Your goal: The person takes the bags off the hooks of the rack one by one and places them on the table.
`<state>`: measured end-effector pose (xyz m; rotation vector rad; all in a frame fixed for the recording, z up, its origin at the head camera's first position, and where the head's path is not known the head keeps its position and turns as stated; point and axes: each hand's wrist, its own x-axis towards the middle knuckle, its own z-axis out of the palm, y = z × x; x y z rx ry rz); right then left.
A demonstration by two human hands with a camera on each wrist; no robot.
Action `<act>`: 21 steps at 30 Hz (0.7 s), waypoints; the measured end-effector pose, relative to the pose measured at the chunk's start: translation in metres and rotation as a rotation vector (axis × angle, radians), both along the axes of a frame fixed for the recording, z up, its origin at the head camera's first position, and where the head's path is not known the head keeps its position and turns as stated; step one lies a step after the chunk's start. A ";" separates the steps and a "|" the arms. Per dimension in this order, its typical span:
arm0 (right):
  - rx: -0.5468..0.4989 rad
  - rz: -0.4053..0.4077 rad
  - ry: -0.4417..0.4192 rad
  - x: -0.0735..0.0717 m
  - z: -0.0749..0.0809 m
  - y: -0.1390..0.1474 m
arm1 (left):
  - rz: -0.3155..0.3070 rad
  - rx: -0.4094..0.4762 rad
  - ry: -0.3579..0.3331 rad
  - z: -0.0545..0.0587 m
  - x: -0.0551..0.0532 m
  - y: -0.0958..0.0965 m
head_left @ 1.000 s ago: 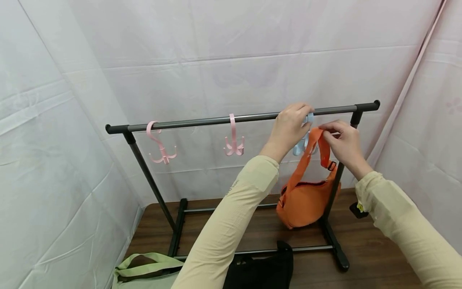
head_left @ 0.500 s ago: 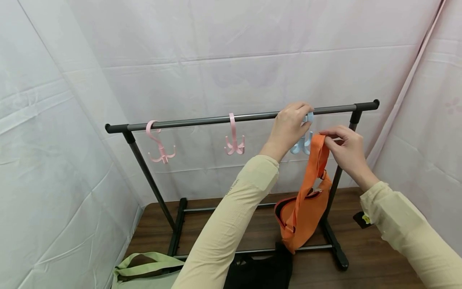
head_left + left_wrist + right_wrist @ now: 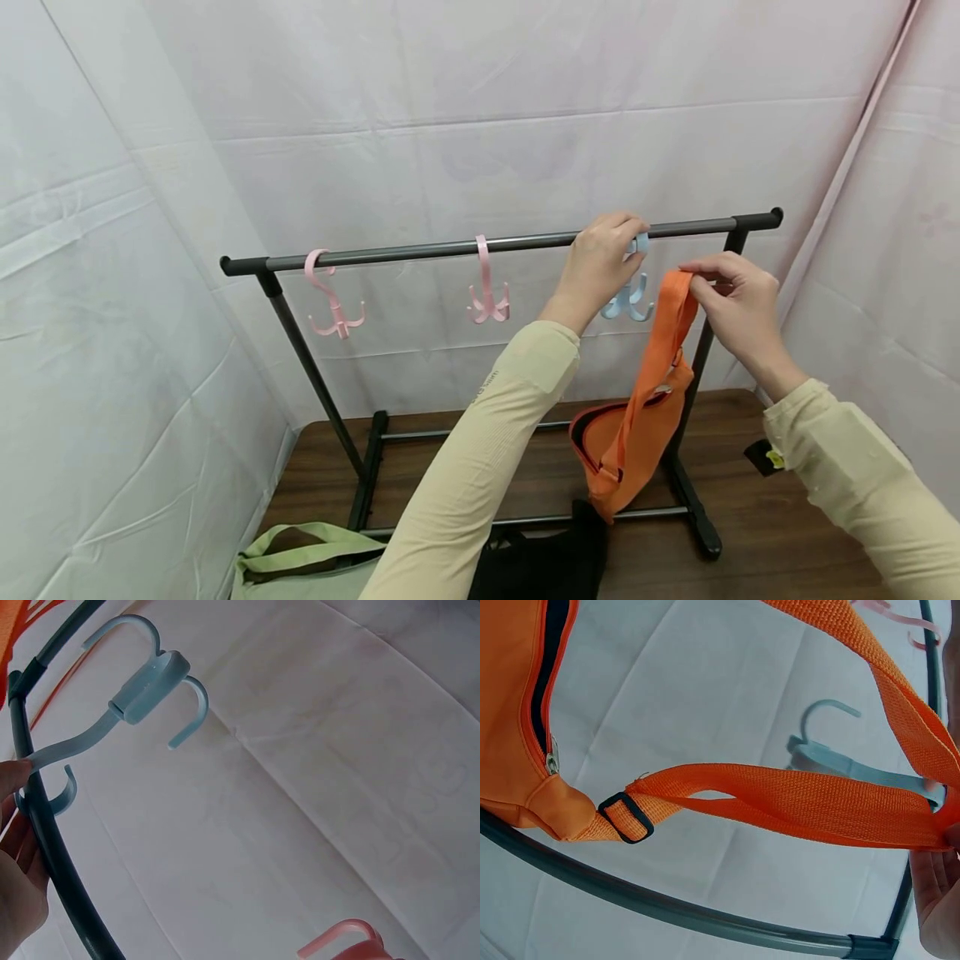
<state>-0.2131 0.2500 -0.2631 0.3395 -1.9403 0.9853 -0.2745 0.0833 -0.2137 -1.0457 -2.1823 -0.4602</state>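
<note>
In the head view, my left hand (image 3: 600, 265) is at the rack's top bar, gripping the upper part of a light blue four-prong hook (image 3: 628, 303). The left wrist view shows the thumb on the hook's stem (image 3: 79, 742) where it meets the bar. My right hand (image 3: 738, 312) pinches the top of an orange strap (image 3: 672, 321), a little right of the blue hook. From that strap hangs an orange shoulder bag (image 3: 637, 450), tilted, with its zip partly open. A black strap buckle (image 3: 627, 817) shows in the right wrist view.
Two pink hooks, one at left (image 3: 336, 308) and one mid-bar (image 3: 487, 292), hang from the black rack (image 3: 420, 254). A green bag (image 3: 307, 567) and a black bag (image 3: 547, 562) lie in front. A small black item (image 3: 762, 457) is on the wooden table (image 3: 795, 517) at right.
My right hand has drawn the strap rightward, away from the blue hook. The orange bag has turned and hangs lower. My left hand has stayed at the bar.
</note>
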 end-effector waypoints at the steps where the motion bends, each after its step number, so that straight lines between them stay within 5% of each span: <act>1: 0.002 -0.007 0.001 0.001 0.002 0.000 | 0.002 0.000 0.000 0.000 0.000 0.000; 15: -0.055 -0.063 0.044 0.011 0.035 0.002 | -0.017 -0.048 -0.039 0.004 -0.004 -0.002; 21: -0.053 -0.083 0.006 0.016 0.039 0.003 | -0.039 -0.023 0.006 0.000 -0.002 -0.004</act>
